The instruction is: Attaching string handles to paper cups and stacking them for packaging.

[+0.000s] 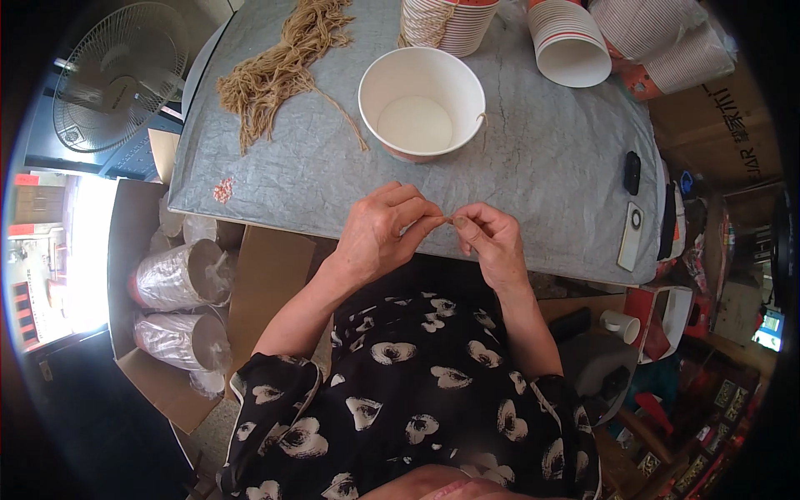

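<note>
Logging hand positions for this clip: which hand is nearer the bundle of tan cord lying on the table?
Left. The left hand is below and right of the bundle of tan cord, at the table's near edge. The right hand sits farther right, beyond the left hand.

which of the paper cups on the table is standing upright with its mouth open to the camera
The wide white paper bowl nearest the hands, alone at the table's middle. The striped cup stacks behind it lie tipped over or nested together.

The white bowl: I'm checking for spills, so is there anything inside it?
No, the bowl stands upright on the grey table and its white inside shows bare, with only a cord end at its rim.
</note>
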Demonstrator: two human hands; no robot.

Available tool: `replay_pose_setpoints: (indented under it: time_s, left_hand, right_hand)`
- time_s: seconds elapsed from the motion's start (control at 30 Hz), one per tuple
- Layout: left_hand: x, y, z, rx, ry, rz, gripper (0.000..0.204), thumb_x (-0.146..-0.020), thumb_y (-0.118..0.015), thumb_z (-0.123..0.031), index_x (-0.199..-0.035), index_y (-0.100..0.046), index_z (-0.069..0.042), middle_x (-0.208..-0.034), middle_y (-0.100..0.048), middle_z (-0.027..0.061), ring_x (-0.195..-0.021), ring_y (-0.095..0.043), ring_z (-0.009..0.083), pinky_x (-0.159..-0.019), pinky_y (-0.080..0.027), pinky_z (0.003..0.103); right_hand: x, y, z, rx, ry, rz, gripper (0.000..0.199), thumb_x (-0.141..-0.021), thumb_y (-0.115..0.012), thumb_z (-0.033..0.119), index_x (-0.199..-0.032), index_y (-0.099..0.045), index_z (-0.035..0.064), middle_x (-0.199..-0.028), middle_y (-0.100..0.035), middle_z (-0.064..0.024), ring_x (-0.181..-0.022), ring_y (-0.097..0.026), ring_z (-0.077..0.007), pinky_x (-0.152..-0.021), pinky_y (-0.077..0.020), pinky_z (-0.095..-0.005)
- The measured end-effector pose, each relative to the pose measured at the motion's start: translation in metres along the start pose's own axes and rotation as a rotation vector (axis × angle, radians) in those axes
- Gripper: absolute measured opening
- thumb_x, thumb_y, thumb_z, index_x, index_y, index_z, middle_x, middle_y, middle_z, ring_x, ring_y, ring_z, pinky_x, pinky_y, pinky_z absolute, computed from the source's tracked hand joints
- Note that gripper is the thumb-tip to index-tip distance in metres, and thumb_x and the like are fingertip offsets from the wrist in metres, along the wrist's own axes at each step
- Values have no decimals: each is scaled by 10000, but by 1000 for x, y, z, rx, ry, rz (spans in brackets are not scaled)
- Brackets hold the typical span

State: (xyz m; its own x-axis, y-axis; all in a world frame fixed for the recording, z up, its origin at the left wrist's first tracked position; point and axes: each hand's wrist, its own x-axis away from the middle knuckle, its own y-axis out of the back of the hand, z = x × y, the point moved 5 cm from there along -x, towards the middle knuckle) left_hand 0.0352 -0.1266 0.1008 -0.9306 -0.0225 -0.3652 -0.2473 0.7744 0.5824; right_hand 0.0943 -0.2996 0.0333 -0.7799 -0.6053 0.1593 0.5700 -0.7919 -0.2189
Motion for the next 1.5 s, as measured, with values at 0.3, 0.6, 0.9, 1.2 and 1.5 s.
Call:
replay_pose_setpoints:
  time_s: [0.3,0.6,0.9,1.2,1.5]
  left_hand:
    - [-48,76,36,-565,-116,-173,308,-740,-831,-135,-1039,-759,-121,-1220,-670,9,-924,-633,220,-788,-566,351]
    - [-66,32,15,-455,-163,54,399,-756,-842,-323,-1092,-722,-144,-1169,-683,-13,-969,-698,221,-771,-579,349]
    - [-25,56,45,-318,-115,47,197,-838,-730,10,-1024,-719,-52,-1055,-709,86,-906,-715,295,-761,-590,359]
    - [33,45,41,-306,-56,-15,212,-837,-709,48,-1025,-722,-51,-1074,-716,76,-949,-719,270,-784,-596,353]
    - [42,45,43,-293,-32,-46,229,-812,-685,37,-1019,-716,-56,-1081,-709,74,-973,-709,275,-812,-592,368]
  right_hand:
    - [-51,79,99,359,321,-424,83,-914,-726,88,-945,-747,14,-703,-616,48,-609,-497,-12,-536,-394,-198]
    - [-134,-20,157,375,484,-40,125,-960,-677,93,-1007,-706,-19,-775,-645,34,-652,-533,-21,-587,-441,-191]
    - [-112,-37,85,538,101,234,143,-954,-655,113,-853,-644,12,-715,-590,31,-655,-517,-43,-610,-436,-229]
    - [-78,-63,59,848,83,325,101,-930,-624,62,-873,-629,-22,-714,-616,-24,-672,-559,-98,-652,-482,-295]
    - [-76,-74,45,849,134,285,93,-902,-622,69,-862,-647,-12,-707,-649,-80,-651,-607,-182,-638,-495,-350]
